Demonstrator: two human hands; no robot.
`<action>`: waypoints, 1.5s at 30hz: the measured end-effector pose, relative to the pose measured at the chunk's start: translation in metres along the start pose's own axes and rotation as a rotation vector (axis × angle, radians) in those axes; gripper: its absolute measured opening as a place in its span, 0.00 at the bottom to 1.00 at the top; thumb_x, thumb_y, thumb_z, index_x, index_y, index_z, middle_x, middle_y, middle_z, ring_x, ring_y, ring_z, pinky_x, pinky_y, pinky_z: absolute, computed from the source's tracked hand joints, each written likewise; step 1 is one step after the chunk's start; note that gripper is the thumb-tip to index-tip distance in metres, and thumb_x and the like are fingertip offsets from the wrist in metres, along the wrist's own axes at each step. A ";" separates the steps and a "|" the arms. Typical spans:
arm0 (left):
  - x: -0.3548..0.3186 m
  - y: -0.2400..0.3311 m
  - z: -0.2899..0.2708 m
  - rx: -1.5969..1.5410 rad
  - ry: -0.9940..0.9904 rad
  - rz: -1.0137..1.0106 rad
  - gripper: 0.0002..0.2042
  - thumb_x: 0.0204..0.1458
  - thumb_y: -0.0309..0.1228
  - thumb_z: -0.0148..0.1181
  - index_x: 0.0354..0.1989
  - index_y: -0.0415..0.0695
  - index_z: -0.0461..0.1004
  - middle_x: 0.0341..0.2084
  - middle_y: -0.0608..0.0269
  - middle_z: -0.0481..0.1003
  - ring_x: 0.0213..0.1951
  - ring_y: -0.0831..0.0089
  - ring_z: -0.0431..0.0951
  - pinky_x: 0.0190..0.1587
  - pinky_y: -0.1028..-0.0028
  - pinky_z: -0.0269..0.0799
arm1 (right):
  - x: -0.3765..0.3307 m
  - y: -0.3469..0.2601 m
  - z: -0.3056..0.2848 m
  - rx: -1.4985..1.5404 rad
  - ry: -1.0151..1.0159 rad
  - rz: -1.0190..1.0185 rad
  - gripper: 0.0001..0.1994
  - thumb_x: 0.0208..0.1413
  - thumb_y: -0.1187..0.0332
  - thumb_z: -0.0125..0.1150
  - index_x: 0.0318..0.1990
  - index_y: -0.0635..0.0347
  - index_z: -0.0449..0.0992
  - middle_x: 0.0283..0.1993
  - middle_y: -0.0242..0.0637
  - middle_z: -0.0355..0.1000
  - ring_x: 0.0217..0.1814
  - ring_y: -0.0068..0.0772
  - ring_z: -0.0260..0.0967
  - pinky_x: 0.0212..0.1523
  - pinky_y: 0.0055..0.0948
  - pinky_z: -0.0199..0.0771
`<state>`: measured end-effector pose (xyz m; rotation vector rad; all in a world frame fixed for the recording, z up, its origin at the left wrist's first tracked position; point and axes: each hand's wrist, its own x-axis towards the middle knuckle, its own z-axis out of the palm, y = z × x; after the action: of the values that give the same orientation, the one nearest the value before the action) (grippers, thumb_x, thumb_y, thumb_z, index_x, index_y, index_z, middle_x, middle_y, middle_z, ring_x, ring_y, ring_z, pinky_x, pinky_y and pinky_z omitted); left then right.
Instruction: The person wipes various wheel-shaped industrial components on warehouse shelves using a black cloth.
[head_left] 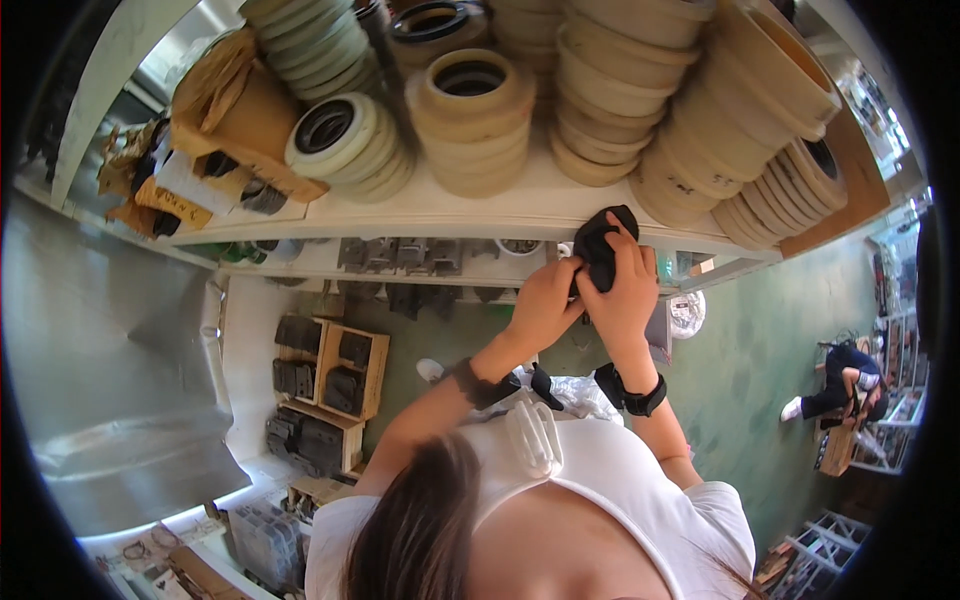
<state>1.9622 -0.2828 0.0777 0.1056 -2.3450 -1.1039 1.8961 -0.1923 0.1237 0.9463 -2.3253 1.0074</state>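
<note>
Both my hands are together at the shelf's front edge, fingers closed on a soft-looking, crumpled black cloth (pixel 598 245). My left hand (pixel 545 302) grips its lower left side with the fingertips. From the right, my right hand (pixel 625 285) has its thumb near my left fingers and its other fingers reaching up over the cloth. What may lie inside the folds is hidden. Behind the cloth is the white shelf (pixel 440 212), and a stack of large cream-coloured rings (pixel 610 95) stands just beyond it.
More ring stacks (pixel 475 130) crowd the shelf, with a torn cardboard box (pixel 235 115) on the left. A lower shelf holds dark metal parts (pixel 400 255). Wooden crates of dark blocks (pixel 350 370) sit lower left. Another person (pixel 850 380) is on the green floor far right.
</note>
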 end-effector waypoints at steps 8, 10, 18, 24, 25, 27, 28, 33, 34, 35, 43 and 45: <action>-0.032 -0.029 -0.064 0.014 0.240 -0.223 0.22 0.36 0.26 0.60 0.42 0.39 0.61 0.29 0.50 0.69 0.31 0.53 0.69 0.32 0.63 0.64 | 0.013 -0.070 0.049 0.107 -0.192 -0.155 0.21 0.30 0.70 0.60 0.39 0.57 0.68 0.51 0.28 0.65 0.37 0.39 0.62 0.33 0.30 0.69; -0.037 -0.031 -0.084 0.055 0.257 -0.280 0.22 0.35 0.26 0.60 0.42 0.39 0.61 0.30 0.49 0.69 0.33 0.52 0.69 0.33 0.63 0.65 | 0.016 -0.086 0.060 0.112 -0.209 -0.221 0.20 0.31 0.69 0.60 0.39 0.58 0.68 0.51 0.28 0.65 0.37 0.39 0.63 0.33 0.30 0.69; -0.060 -0.067 -0.156 0.122 0.387 -0.241 0.23 0.34 0.24 0.59 0.43 0.40 0.61 0.32 0.49 0.70 0.34 0.51 0.70 0.34 0.62 0.66 | 0.018 -0.158 0.111 0.143 -0.236 -0.297 0.19 0.33 0.70 0.59 0.39 0.60 0.68 0.51 0.32 0.65 0.38 0.42 0.63 0.36 0.32 0.68; -0.067 -0.094 -0.203 0.140 0.289 -0.177 0.23 0.35 0.23 0.58 0.43 0.39 0.61 0.33 0.50 0.69 0.33 0.52 0.70 0.33 0.63 0.66 | 0.015 -0.196 0.142 0.140 -0.167 -0.253 0.18 0.35 0.70 0.59 0.39 0.62 0.68 0.50 0.36 0.65 0.39 0.44 0.64 0.38 0.34 0.68; -0.069 -0.098 -0.211 0.115 0.284 -0.215 0.22 0.35 0.23 0.58 0.43 0.39 0.61 0.34 0.51 0.69 0.34 0.52 0.70 0.33 0.62 0.66 | 0.015 -0.206 0.146 0.144 -0.176 -0.248 0.18 0.35 0.69 0.59 0.39 0.62 0.67 0.50 0.36 0.66 0.40 0.44 0.64 0.38 0.34 0.68; -0.072 -0.105 -0.229 0.083 0.268 -0.239 0.21 0.37 0.24 0.57 0.43 0.41 0.62 0.34 0.50 0.69 0.35 0.52 0.70 0.34 0.63 0.66 | 0.013 -0.216 0.161 0.126 -0.145 -0.247 0.18 0.35 0.69 0.59 0.39 0.62 0.68 0.50 0.36 0.66 0.40 0.43 0.64 0.38 0.33 0.68; -0.073 -0.108 -0.236 0.059 0.260 -0.271 0.20 0.38 0.24 0.56 0.44 0.42 0.63 0.34 0.50 0.70 0.36 0.51 0.70 0.35 0.64 0.66 | 0.012 -0.220 0.165 0.115 -0.128 -0.226 0.18 0.35 0.70 0.59 0.39 0.62 0.68 0.50 0.35 0.66 0.39 0.43 0.64 0.38 0.33 0.68; -0.075 -0.111 -0.243 0.077 0.191 -0.225 0.21 0.38 0.23 0.56 0.44 0.42 0.63 0.35 0.49 0.70 0.37 0.52 0.70 0.36 0.64 0.66 | 0.008 -0.226 0.165 0.103 -0.099 -0.177 0.19 0.34 0.71 0.59 0.39 0.62 0.67 0.50 0.36 0.66 0.38 0.43 0.64 0.37 0.32 0.68; -0.075 -0.113 -0.241 0.068 0.192 -0.246 0.21 0.38 0.23 0.56 0.45 0.41 0.63 0.36 0.50 0.70 0.37 0.52 0.70 0.37 0.64 0.66 | 0.009 -0.225 0.166 0.109 -0.081 -0.209 0.19 0.34 0.71 0.59 0.39 0.62 0.67 0.51 0.36 0.65 0.37 0.42 0.64 0.37 0.32 0.68; -0.075 -0.113 -0.240 0.059 0.194 -0.268 0.21 0.38 0.23 0.57 0.45 0.41 0.63 0.36 0.50 0.70 0.38 0.52 0.70 0.37 0.64 0.66 | 0.006 -0.226 0.164 0.098 -0.107 -0.198 0.19 0.34 0.71 0.59 0.39 0.63 0.67 0.51 0.36 0.65 0.38 0.43 0.64 0.37 0.32 0.68; -0.077 -0.080 -0.232 0.202 0.145 0.035 0.25 0.30 0.27 0.61 0.42 0.43 0.62 0.30 0.55 0.67 0.31 0.55 0.69 0.33 0.63 0.65 | -0.003 -0.203 0.114 0.476 -0.088 -0.168 0.20 0.30 0.77 0.60 0.37 0.63 0.64 0.49 0.44 0.66 0.39 0.45 0.62 0.43 0.35 0.62; -0.065 -0.075 -0.226 0.164 0.180 -0.017 0.21 0.30 0.27 0.60 0.38 0.43 0.65 0.30 0.55 0.68 0.32 0.54 0.69 0.33 0.62 0.65 | 0.006 -0.200 0.114 0.436 -0.057 -0.204 0.18 0.32 0.78 0.59 0.37 0.63 0.66 0.51 0.44 0.65 0.42 0.45 0.60 0.44 0.34 0.60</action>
<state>2.1194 -0.4703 0.1115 0.2733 -2.2718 -0.8699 2.0249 -0.3820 0.1468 1.3601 -2.0342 1.4447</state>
